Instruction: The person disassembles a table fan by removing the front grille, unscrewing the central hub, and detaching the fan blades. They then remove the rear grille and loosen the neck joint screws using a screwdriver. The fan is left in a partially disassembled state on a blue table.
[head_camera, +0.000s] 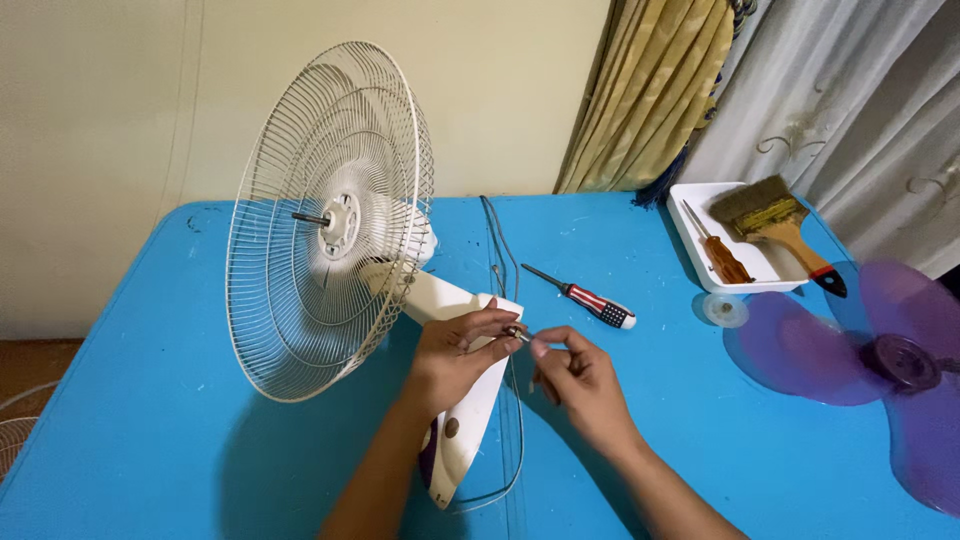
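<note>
Two hands are meeting near the middle of a blue table (160, 420), which is filling most of the view and running out of frame at six o'clock, with its far edge sitting against a pale wall at twelve. Open tabletop is lying at seven and eight o'clock and again at five. A white fan (400, 300), stripped to its rear wire guard (300, 260), is lying on its side at ten o'clock, its stand base (465, 430) pointing toward six. A purple fan blade (870, 370) is resting at three o'clock, hanging past the table's right edge. At two o'clock a white tray (700, 272) is holding a paintbrush (775, 222) and an orange-handled screwdriver (722, 252), with a clear plastic cap (722, 309) just beside it. A striped-handled screwdriver (588, 298) is lying alone at one o'clock. The left hand (455, 355) is resting on the stand, fingers curled; the right hand (580, 378) is closing in from four o'clock. Both are pinching one small metal part (517, 333) between fingertips, just above the stand.
</note>
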